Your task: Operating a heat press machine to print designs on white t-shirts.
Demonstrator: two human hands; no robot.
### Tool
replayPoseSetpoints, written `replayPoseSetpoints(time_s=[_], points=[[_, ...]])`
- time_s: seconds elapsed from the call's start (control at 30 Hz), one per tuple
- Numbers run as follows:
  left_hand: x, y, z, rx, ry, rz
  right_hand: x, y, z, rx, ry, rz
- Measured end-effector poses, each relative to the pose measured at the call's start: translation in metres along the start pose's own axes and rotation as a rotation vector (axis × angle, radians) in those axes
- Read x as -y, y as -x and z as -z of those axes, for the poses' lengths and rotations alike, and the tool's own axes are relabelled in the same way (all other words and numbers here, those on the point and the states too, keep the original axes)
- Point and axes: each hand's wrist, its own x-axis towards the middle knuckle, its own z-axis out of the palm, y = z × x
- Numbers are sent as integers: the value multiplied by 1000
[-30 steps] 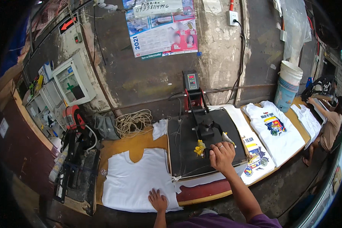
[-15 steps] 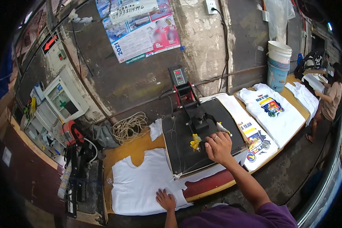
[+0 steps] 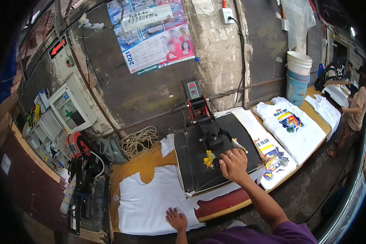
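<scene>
My right hand grips the handle of a black heat press, beside yellow wrapping; the press plate lies lowered, its red-and-black arm and control box standing at the back. Pale wrapping is at the handle's other end. My left hand lies open, fingers spread, on a plain white shirt left of the press. White fabric shows under the plate's front edge. To the right are a printed white sheet and a white shirt with a colourful print.
A second press stands at left, near coiled rope and a wall cabinet. Stacked buckets stand at the table's back. A co-worker stands at the far right by more white shirts. A metal rail curves along the right.
The whole view has shifted as my head moved. Both my hands keep their places on handle and shirt. The co-worker's arms and the white item they handle have moved slightly.
</scene>
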Motion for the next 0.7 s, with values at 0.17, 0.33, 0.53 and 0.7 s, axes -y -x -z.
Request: replayPoseSetpoints(time_s=[0.17, 0.33, 0.53, 0.7], points=[[-1, 0, 0, 4, -29, -24, 0, 0, 1, 18, -3, -27], [2, 1, 0, 5, -10, -21, 0, -1, 2, -11, -1, 4], [3, 1, -1, 5, 12, -26, 1, 0, 2, 18, -19, -13], [3, 1, -2, 2, 12, -29, 0, 1, 2, 39, -8, -30]])
